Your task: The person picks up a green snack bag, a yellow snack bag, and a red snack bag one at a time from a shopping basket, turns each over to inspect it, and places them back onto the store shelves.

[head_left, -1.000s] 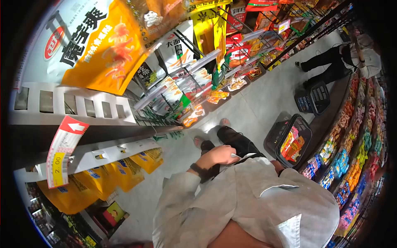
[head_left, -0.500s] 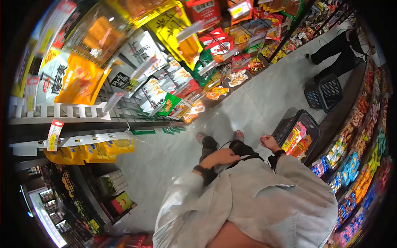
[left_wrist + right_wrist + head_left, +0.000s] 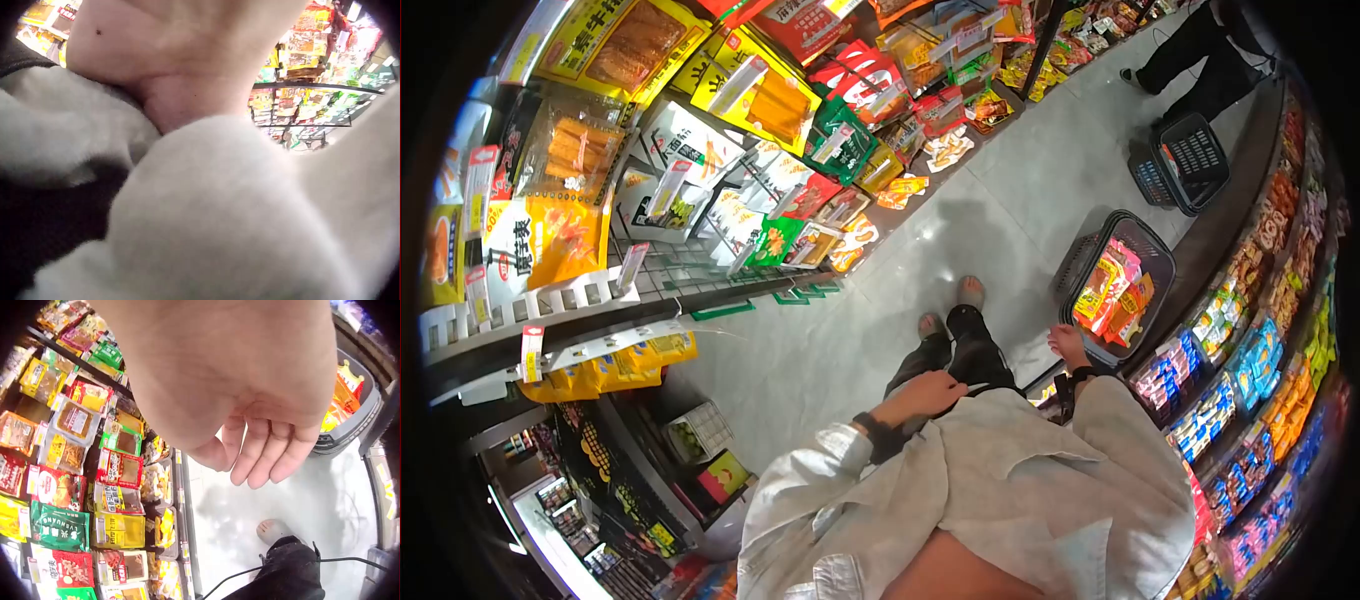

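My left hand [image 3: 925, 395] rests at the waist by the hem of the pale shirt [image 3: 1000, 480], its fingertips hidden. In the left wrist view the bare wrist [image 3: 194, 100] shows above pale sleeve cloth, with the fingers out of frame. My right hand [image 3: 1068, 343] hangs beside the near rim of a dark shopping basket [image 3: 1145, 255], its fingers loosely curled and holding nothing. Inside the basket lie several red and orange snack packs [image 3: 1112, 290]. The right wrist view shows those relaxed fingers [image 3: 256, 450] over the floor, with the basket beyond.
Racks of bagged snacks [image 3: 780, 100] line the left side. Candy bins [image 3: 1240, 350] curve along the right. Another person in dark trousers [image 3: 1200, 65] stands farther up the aisle near a second basket [image 3: 1195, 150]. Yellow bags [image 3: 610, 372] hang low at left; grey floor [image 3: 800, 370] runs between.
The view has swung back from the close rack, showing more of the snack display. My right hand has come into sight beside the basket. The left hand stays at the waist.
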